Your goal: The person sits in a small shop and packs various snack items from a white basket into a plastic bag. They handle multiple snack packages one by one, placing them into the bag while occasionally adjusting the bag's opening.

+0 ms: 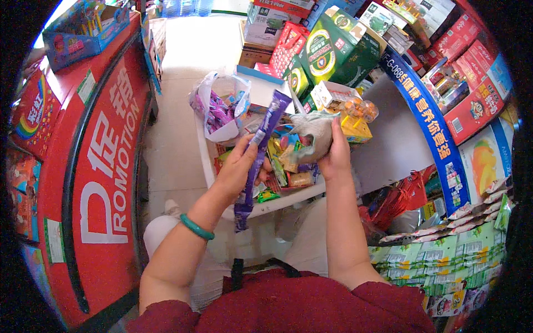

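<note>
Pinched in my left hand (245, 156) is a long strip of purple snack wrappers (272, 110), slanting from upper right to lower left. My right hand (336, 150) is closed around a crumpled grey-green cloth (318, 135), with the thumb on top. Beneath both hands, small packaged snacks (302, 180) lie heaped on a white table (275, 207). A white plastic bag (220, 132) holding purple packets (214, 110) stands at the table's left. A blue-edged open white box (264, 85) sits beyond the strip.
A red promotion counter (112, 166) runs along the left. Green beer cartons (325, 54) stand behind the table, with lollipops (360, 110) on a yellow box (356, 131) nearer. A blue-edged shelf (429, 129) curves along the right, above rows of green snack packets (437, 249).
</note>
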Available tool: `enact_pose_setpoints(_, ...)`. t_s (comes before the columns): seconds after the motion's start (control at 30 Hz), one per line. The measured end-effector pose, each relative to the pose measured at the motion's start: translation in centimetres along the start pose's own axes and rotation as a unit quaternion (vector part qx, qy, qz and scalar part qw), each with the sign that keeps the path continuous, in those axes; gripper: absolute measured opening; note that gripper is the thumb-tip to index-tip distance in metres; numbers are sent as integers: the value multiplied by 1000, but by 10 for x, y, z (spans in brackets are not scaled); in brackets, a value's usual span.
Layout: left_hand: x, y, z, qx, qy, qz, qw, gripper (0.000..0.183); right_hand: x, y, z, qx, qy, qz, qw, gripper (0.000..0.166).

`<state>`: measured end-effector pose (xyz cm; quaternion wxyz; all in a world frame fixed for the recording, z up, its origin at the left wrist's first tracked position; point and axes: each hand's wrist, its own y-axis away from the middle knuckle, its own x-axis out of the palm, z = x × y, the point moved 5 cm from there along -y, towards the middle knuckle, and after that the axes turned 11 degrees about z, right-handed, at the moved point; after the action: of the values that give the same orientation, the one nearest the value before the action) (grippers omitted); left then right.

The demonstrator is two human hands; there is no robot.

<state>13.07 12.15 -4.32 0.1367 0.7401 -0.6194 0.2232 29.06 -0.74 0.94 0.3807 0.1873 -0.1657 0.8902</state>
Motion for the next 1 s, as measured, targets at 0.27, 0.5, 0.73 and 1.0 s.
enact_pose_setpoints(0.27,-13,-18,18,105,73,-65,990,28,58,26,-63,64,161,128,977,49)
enact_pose_setpoints(0.5,-22,-14,6,186,59,-73,978,27,81,29,-69,85,194,198,957,43)
enact_pose_setpoints(0.73,-15,-7,-8,156,185,-30,970,26,78,39,-59,148,-60,186,969,41)
enact_pose_setpoints(1.0,-8,-6,-11,150,193,4,970,28,81,35,-44,127,4,202,971,46)
